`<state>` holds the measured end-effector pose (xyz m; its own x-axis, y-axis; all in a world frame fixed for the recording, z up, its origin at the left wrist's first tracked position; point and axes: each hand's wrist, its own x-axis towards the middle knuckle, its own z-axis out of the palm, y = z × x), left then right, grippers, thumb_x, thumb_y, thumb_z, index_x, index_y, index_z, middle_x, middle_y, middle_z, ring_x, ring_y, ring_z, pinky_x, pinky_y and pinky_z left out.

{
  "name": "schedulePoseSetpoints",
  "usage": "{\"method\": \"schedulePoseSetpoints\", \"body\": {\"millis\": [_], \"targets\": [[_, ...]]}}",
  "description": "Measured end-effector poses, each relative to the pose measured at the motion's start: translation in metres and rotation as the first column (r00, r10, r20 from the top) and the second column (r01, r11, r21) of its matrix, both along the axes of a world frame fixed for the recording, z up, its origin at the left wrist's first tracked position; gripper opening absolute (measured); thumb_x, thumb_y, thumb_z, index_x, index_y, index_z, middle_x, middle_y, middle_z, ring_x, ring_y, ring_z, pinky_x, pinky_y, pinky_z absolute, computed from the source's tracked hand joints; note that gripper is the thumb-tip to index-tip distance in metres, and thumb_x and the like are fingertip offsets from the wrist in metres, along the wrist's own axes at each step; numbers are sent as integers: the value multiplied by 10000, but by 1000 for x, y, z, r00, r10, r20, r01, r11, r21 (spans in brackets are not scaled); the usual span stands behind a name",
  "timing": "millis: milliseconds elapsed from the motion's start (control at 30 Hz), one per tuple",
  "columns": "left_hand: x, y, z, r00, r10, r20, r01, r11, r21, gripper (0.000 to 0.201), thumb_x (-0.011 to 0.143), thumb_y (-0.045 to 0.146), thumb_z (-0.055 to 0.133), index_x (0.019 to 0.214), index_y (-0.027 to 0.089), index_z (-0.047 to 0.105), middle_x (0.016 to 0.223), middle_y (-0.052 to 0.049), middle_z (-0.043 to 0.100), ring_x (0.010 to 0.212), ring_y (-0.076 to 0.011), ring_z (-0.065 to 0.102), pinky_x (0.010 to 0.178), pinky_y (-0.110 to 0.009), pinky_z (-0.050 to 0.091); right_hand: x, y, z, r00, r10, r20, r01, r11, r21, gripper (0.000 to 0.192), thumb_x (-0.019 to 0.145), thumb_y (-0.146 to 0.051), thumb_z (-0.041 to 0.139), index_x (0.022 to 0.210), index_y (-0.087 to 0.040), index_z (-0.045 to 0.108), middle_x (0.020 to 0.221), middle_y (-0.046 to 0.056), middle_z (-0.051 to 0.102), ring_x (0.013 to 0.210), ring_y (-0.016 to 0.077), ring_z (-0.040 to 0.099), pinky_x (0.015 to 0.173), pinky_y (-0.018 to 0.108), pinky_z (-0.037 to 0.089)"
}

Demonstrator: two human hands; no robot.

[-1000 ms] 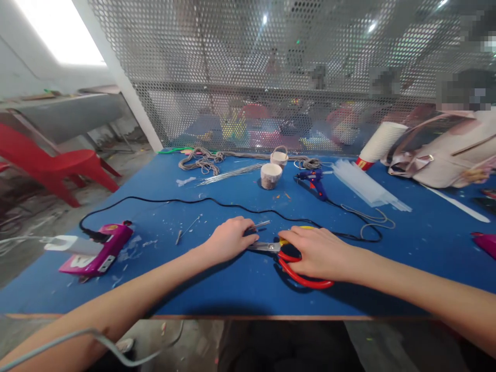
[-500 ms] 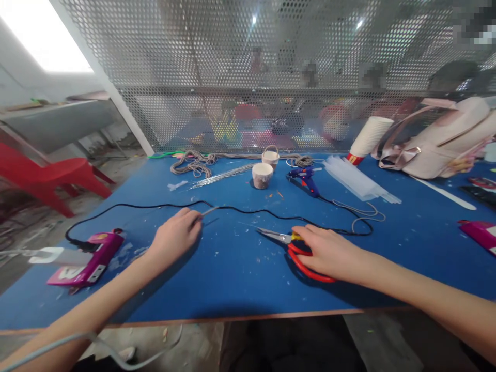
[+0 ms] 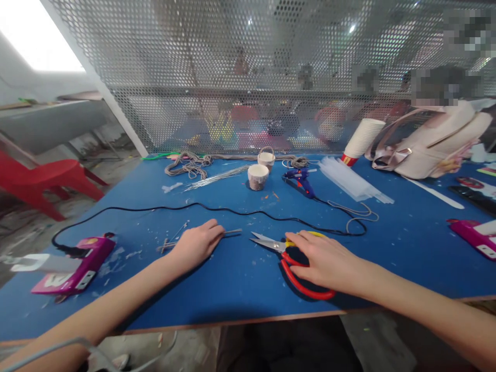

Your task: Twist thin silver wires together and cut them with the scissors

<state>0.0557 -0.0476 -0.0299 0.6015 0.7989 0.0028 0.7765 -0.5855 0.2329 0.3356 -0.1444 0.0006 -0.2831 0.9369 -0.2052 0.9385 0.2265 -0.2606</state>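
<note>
At far left on the blue table lies a pink glue gun, its black cord running rightward across the surface. Next, my left hand rests palm down, fingers loosely curled over short metal wire pieces; one end pokes out past my fingertips, and whether I actually pinch it I cannot tell. Just right of that end lie the scissors, blades slightly parted and pointing left, red and yellow handles toward me. My right hand lies flat on those handles, fingers spread and covering them, not threaded through the loops. Farther back stand a small cup and a blue glue gun, with a bundle of clear glue sticks beside them. At far right sit a stack of paper cups and a pale bag.
</note>
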Motion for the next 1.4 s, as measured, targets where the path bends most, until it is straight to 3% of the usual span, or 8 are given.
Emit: {"method": "schedulePoseSetpoints", "body": {"millis": [167,367,667,933,1100,1233,1300,1400], "targets": [[-44,4,21,905,274,-326,-225,958,180,267,868,223,349,829,174,609,891,-89,577,562,-178,559,452,-271,280,13,1,-8,991,-114,-63,114,993,2,553,844,-348,479,1323,-80,414,1193,196,559,1087,302,546,886,391,423],[-42,7,39,925,348,-153,-302,917,263,322,874,255,311,1026,183,586,1013,-100,619,865,-239,609,648,-286,420,-32,4,-18,990,90,-106,-85,995,49,488,858,-340,472,1276,-89,457,1114,200,588,993,309,593,801,388,449],[-12,12,30,974,211,79,-218,972,92,341,831,333,325,918,201,627,920,-81,705,823,-239,634,700,-288,431,-15,3,-13,1000,-2,15,0,995,104,531,867,-330,456,1319,-54,418,1106,224,588,955,325,607,779,416,458],[35,16,39,864,272,424,-182,954,-240,261,758,360,487,799,176,667,738,-11,671,686,-171,573,635,-242,404,-43,17,-14,986,160,-42,-151,973,172,438,847,-300,511,1231,-93,465,1022,160,611,929,288,600,750,361,462],[59,13,46,610,550,571,-60,750,-658,193,662,315,616,781,164,633,467,85,390,396,-56,303,390,-180,199,-29,26,-4,976,216,14,-216,960,176,312,822,-302,556,1074,-119,588,965,143,598,936,287,566,733,357,462],[70,16,44,442,698,564,159,558,-815,111,658,226,557,754,172,545,484,77,436,354,-26,208,356,-155,105,-22,46,9,972,141,-188,-102,974,201,241,823,-302,558,975,-140,652,920,113,613,871,239,574,767,361,443],[74,18,41,423,707,567,197,539,-819,70,677,221,503,730,175,507,503,61,463,349,-25,210,352,-151,108,-23,64,13,892,31,-451,48,986,163,179,806,-249,576,920,-142,662,860,81,638,799,194,586,743,330,448],[79,20,37,389,716,580,248,525,-814,55,706,224,495,726,173,488,515,56,469,349,-23,234,351,-143,122,-28,93,13,518,-226,-825,188,971,-148,82,766,-186,612,822,-137,648,667,22,616,645,144,577,580,261,447]]}}
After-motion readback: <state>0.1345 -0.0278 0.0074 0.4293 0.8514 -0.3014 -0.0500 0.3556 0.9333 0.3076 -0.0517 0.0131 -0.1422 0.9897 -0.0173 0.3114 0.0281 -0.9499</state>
